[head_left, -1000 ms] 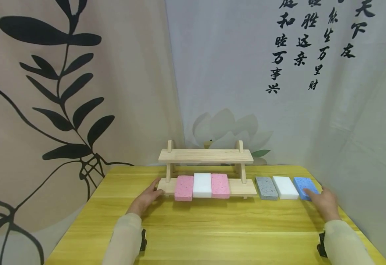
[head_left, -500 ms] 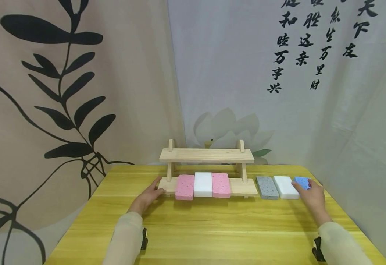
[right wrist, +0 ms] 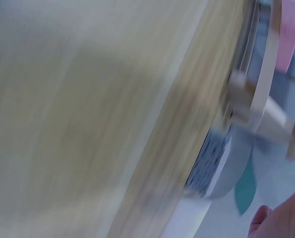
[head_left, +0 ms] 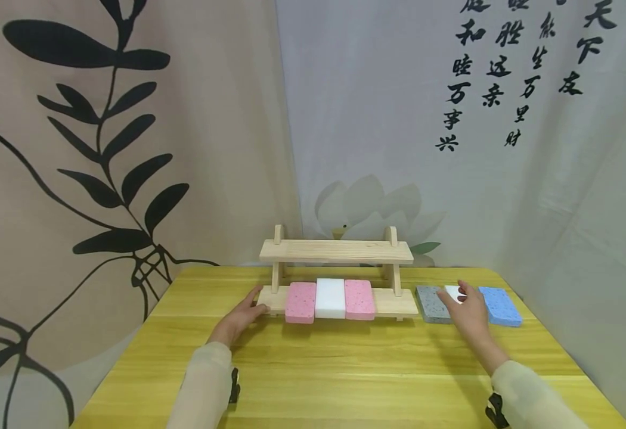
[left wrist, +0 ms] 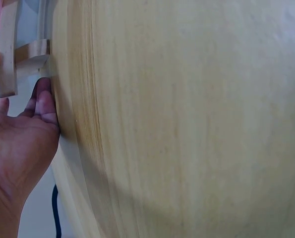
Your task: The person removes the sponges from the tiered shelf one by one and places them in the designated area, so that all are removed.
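A two-tier wooden shelf (head_left: 337, 252) stands on the table. Its lower board bears a pink sponge (head_left: 300, 302), a white sponge (head_left: 330, 298) and another pink sponge (head_left: 359, 300) side by side. My left hand (head_left: 238, 320) holds the lower board's left end, thumb at the front and fingers reaching behind, as the left wrist view shows. To the right of the shelf lie a grey sponge (head_left: 430, 304), a second white sponge (head_left: 452, 292) and a blue sponge (head_left: 501, 307). My right hand (head_left: 471, 316) is over that white sponge, mostly hiding it, fingers spread and thumb beside the grey one.
The yellow wooden table (head_left: 345, 369) reaches back to a hanging cloth (head_left: 227, 149) printed with leaves and writing. Another cloth wall (head_left: 603, 238) runs along the right side. The shelf's upper board carries nothing.
My right hand has moved left from the blue sponge to over the white one, so the blue sponge is uncovered. My left hand has stayed at the shelf.
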